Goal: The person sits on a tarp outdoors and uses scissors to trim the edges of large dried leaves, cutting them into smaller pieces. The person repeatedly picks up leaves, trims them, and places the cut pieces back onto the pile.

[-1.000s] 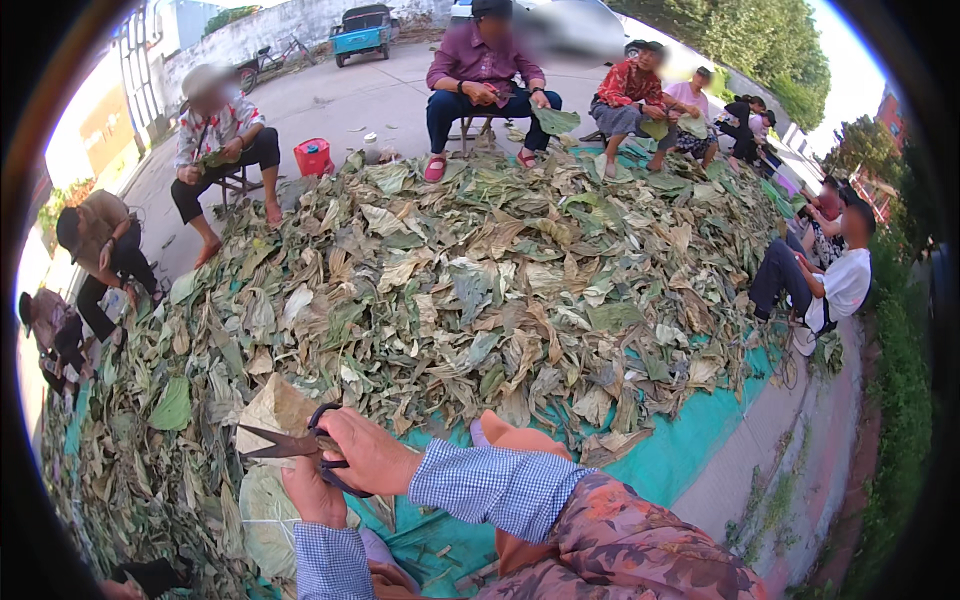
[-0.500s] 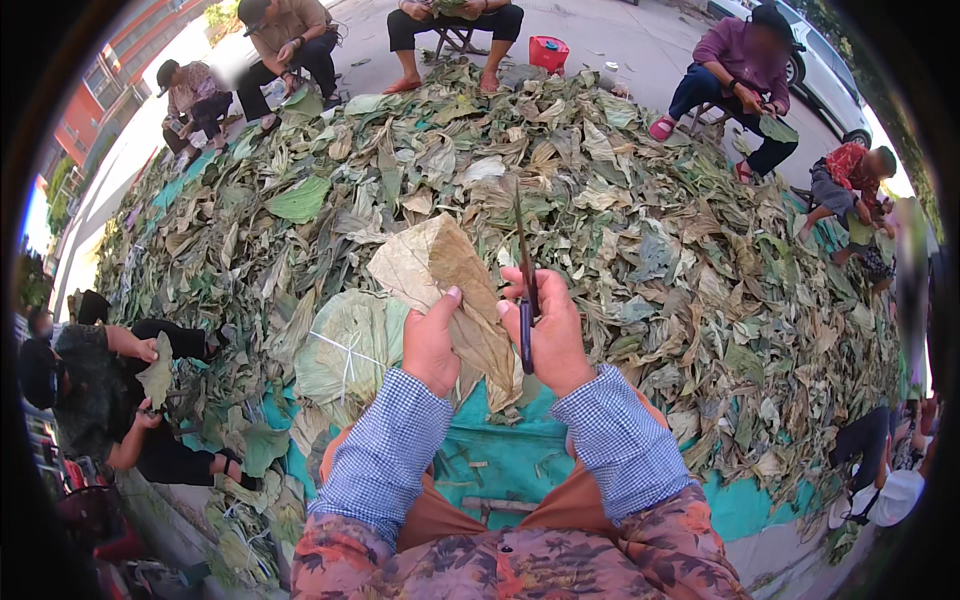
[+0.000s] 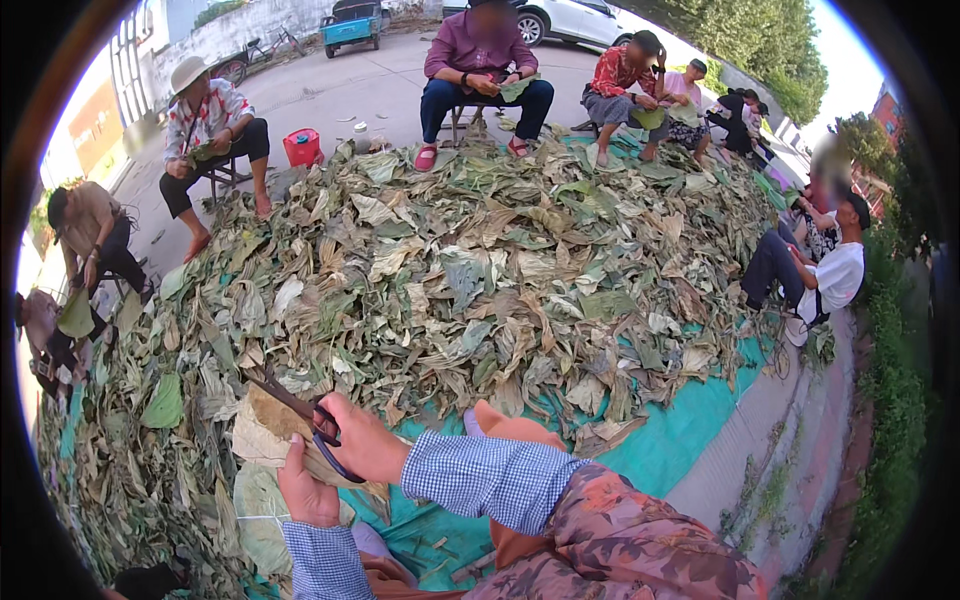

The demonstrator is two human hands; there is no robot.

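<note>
You are holding a dried leaf (image 3: 268,428) in your left hand (image 3: 308,492), fingers closed on its near edge, at the near-left of the scene, just above the teal tarp (image 3: 690,425). Your right hand (image 3: 365,450) is gripping a pair of scissors (image 3: 305,418), fingers closed through the handles; the blades are pointing far-left & lying across the leaf, touching it. Can't tell whether the blades are parted. Both forearms are wearing blue checked sleeves (image 3: 480,475). Beyond your hands a large leaf pile (image 3: 500,270) is covering the tarp centre to far side. Other people are sitting around the pile: one in a hat (image 3: 210,120) at far left, one in a purple top (image 3: 480,60) at far centre, one in a white shirt (image 3: 820,275) at right. A red container (image 3: 302,147) is standing near the hatted person.
</note>
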